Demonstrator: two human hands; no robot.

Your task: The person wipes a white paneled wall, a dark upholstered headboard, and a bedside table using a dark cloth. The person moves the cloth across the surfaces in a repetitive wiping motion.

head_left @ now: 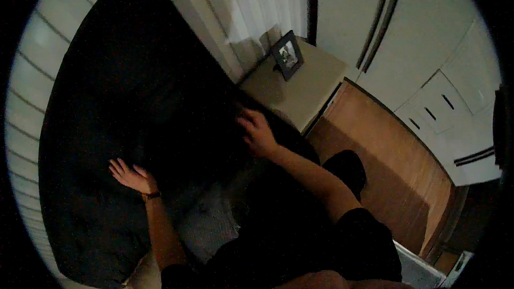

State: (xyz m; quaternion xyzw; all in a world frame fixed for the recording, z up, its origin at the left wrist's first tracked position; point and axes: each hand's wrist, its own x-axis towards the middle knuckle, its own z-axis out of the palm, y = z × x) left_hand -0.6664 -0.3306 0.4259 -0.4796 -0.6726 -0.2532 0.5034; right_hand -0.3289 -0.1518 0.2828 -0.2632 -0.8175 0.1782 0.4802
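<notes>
Mostly, the near and middle part of the scene is taken up by a broad black cloth (136, 69), spread from the far left toward the person and so dark that its folds hardly show. The person's left hand (134, 176) lies over its left part, fingers spread and slightly apart, with a band (151, 196) around the wrist. The right hand (258, 132) is farther off and to the right, near the cloth's right edge, its fingers loosely bent; whether they pinch any fabric cannot be told. Between the forearms, nearer the person, lies a grey cloth (206, 222). Just beyond the right hand stands a low beige cabinet (321, 72), bearing a dark picture frame (288, 55). A pale curtain (267, 0) hangs behind it; farther right, a white wardrobe (348, 10) and white drawers (436, 101) border the brown wooden floor (369, 139)
</notes>
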